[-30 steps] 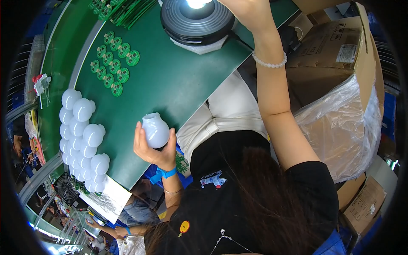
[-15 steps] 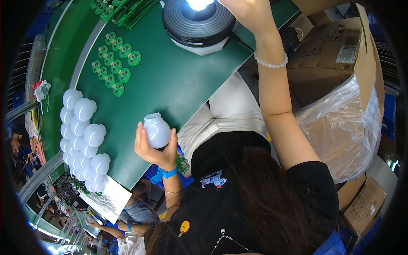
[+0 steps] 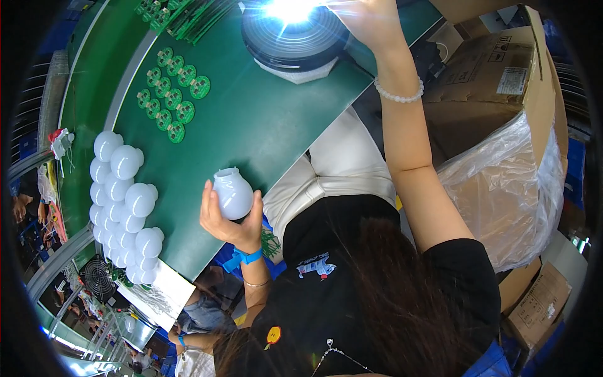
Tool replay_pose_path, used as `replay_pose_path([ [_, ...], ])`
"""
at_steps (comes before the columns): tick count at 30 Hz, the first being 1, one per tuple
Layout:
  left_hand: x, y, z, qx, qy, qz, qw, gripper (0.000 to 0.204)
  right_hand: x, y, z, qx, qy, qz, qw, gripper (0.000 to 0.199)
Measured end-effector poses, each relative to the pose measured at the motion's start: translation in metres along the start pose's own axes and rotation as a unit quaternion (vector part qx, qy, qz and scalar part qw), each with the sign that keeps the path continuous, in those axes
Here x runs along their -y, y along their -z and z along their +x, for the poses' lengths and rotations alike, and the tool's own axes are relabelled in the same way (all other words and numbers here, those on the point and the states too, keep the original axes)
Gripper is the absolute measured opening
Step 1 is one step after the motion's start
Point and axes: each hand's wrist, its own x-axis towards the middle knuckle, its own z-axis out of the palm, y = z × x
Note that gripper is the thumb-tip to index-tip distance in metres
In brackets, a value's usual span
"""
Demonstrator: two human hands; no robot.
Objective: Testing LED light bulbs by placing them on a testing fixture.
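Observation:
My left hand [image 3: 231,220] is closed around a white bulb-shaped cover [image 3: 233,193], its open neck tilted up, above the green tabletop. At the top edge, my right hand [image 3: 367,19] reaches in beside a bright light [image 3: 290,9]. Its fingers are drawn together, but the tips and anything between them are lost to the glare and the picture's edge. Below the light is a round black ridged device [image 3: 295,47] on a pale base. Green round circuit boards [image 3: 171,97] lie in rows left of the device.
Several white bulb covers [image 3: 119,188] are grouped at the left of the green table [image 3: 207,132]. Green strips [image 3: 198,19] lie at the far edge. On the right stands an open cardboard box [image 3: 483,81] with a plastic liner. Another person's arm [image 3: 195,342] shows at the lower left.
The light beside my right hand has grown much brighter and flares outward. My left hand keeps the bulb cover in nearly the same place. The other person's arm has shifted.

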Motion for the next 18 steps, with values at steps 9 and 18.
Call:
replay_pose_path([
  [9,0.0,0.0,0.0,-0.003,-0.001,0.001,1.0,0.078,0.01,-0.002,0.006,0.062,0.007,-0.034,0.997,0.037],
  [18,0.001,0.0,-0.001,-0.012,-0.003,-0.002,1.0,0.077,0.018,0.019,0.002,0.126,-0.059,-0.056,0.989,0.044],
])
